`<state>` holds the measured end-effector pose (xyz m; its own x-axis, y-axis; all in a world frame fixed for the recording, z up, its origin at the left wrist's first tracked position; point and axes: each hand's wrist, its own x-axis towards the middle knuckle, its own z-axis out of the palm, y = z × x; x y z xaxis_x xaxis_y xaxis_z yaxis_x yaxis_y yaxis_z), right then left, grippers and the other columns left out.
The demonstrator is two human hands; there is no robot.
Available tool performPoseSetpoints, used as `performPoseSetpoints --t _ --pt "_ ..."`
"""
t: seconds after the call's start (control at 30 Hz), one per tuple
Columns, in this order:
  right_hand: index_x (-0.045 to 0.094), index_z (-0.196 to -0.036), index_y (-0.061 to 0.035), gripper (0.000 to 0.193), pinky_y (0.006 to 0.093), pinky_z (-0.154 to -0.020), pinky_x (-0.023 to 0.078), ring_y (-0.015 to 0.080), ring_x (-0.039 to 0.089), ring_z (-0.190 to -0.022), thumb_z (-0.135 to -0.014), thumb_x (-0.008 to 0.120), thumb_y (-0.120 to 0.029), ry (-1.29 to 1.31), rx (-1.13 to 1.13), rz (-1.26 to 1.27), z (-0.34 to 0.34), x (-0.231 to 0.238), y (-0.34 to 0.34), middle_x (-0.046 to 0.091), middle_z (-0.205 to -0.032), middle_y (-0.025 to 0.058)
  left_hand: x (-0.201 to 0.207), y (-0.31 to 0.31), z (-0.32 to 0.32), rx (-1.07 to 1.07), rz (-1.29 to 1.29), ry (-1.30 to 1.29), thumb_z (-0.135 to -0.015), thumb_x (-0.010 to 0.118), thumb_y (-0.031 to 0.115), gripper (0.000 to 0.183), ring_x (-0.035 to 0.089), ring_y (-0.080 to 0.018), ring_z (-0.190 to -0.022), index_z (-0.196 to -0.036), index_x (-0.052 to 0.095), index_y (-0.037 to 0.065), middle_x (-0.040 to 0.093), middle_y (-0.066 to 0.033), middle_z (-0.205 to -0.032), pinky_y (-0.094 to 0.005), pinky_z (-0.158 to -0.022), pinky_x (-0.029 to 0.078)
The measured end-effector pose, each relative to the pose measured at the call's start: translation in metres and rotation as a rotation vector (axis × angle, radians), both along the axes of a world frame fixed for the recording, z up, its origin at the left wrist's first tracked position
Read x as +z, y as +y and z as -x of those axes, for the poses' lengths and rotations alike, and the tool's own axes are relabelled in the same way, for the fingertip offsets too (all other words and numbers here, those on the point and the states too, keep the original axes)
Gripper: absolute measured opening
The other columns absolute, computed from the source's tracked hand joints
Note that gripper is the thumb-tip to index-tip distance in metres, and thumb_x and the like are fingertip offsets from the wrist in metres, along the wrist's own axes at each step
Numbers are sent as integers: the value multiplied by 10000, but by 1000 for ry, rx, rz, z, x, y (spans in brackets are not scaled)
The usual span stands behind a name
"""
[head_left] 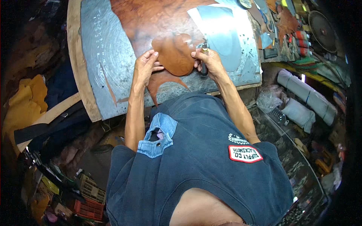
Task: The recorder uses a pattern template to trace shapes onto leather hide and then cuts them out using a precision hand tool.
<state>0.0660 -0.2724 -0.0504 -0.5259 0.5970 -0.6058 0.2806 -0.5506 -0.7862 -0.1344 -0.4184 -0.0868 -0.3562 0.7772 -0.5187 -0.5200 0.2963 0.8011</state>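
A cut piece of brown leather (175, 56) with a rounded, lobed outline is held up over the work table. My left hand (146, 67) pinches its left edge between thumb and fingers. At its right edge, my right hand (210, 63) grips it with the thumb on top. The same hand also holds a slim tool with a dark handle (204, 69) and a metal head; its exact kind cannot be made out. Under the cut piece lies a large brown hide (147, 19), and a curved leather offcut (164, 83) lies nearer to me.
Grey pattern sheets (220, 34) lie right of the hide on the metal-topped table (103, 56), which has a wooden edge (78, 56). Tools and scraps crowd a bench (281, 30) at the far right. Wrapped rolls (307, 94) stand right; tan leather (28, 101) hangs left.
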Motion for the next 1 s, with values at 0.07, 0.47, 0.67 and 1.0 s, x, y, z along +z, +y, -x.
performPoseSetpoints --t 0.07,0.47,0.67,1.0 --pt "614 -851 -42 126 225 -410 382 84 495 -433 -854 668 -156 -86 17 -80 3 -18 1 617 -586 42 -10 -13 13 65 35 19 -973 557 184 247 650 -111 -685 -1130 614 2 691 -56 -929 -239 -595 551" --pt "603 -844 -47 83 230 -403 405 76 552 -483 -867 630 -121 -325 170 -191 6 -13 12 610 -586 26 -2 -20 28 -52 369 405 -922 620 156 365 649 -91 -757 -1225 588 -45 711 -79 -937 -218 -594 506" --pt "596 -840 -55 84 224 -404 410 73 570 -500 -884 627 -120 -305 160 -124 3 -14 18 609 -588 20 6 -16 24 -16 476 398 -917 639 140 431 652 -105 -770 -1259 538 -101 707 -108 -952 -215 -596 508" --pt "601 -867 -61 60 216 -402 419 80 610 -534 -895 620 -111 -286 150 -32 6 -12 23 611 -614 9 5 -21 28 -6 498 308 -927 606 129 387 671 -117 -820 -1251 567 -79 708 -131 -1011 -237 -633 546"
